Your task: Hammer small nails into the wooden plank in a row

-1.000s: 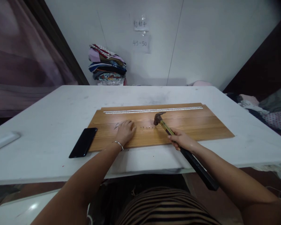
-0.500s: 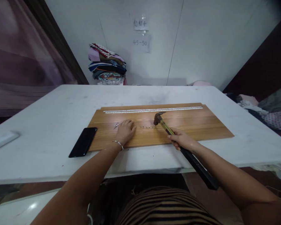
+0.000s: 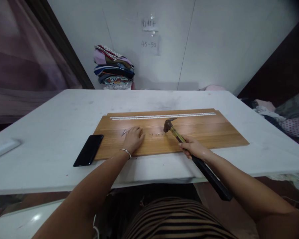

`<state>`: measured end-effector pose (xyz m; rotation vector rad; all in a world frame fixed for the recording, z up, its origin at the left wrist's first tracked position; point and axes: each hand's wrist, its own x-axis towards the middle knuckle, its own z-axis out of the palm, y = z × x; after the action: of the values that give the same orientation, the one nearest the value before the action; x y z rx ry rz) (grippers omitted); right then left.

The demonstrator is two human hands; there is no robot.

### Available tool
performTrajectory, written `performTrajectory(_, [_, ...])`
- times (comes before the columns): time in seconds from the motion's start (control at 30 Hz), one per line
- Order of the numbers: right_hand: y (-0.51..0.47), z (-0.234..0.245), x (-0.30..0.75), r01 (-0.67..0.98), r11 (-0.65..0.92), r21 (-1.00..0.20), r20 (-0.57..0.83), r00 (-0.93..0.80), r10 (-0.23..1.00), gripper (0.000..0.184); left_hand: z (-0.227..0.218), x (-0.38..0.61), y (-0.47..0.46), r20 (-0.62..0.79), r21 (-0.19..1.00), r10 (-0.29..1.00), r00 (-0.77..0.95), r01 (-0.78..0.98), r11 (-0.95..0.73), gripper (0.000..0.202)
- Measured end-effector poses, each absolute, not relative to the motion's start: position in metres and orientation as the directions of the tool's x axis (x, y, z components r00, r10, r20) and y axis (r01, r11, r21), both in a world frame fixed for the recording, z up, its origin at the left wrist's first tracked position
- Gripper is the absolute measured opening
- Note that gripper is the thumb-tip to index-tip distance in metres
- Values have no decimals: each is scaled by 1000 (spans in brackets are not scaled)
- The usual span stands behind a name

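My right hand is wrapped round the handle of a claw hammer. The hammer's head is at the right end of a short row of small nails in a wooden board. Whether the head touches a nail I cannot tell. My left hand lies flat on the board, left of the row, with nothing visible in it. Beside its fingers is a little pile of loose nails. Two white marked strips run along the board's far side.
A black phone lies at the board's left end, on the white table. Folded clothes are stacked at the back against the wall. A white object rests at the far left, and more cloth is heaped beyond the right edge.
Hardly anything differs. Both hands and the hammer keep their places; the whole view has shifted very slightly.
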<state>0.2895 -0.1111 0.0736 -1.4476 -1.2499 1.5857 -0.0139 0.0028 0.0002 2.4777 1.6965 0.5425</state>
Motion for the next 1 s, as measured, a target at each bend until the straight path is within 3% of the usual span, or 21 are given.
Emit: performTrajectory(1.0, [-109, 71, 289, 142, -338, -930, -361, -190, 913, 37, -3, -16, 5, 247, 268, 916, 317, 886, -379, 28])
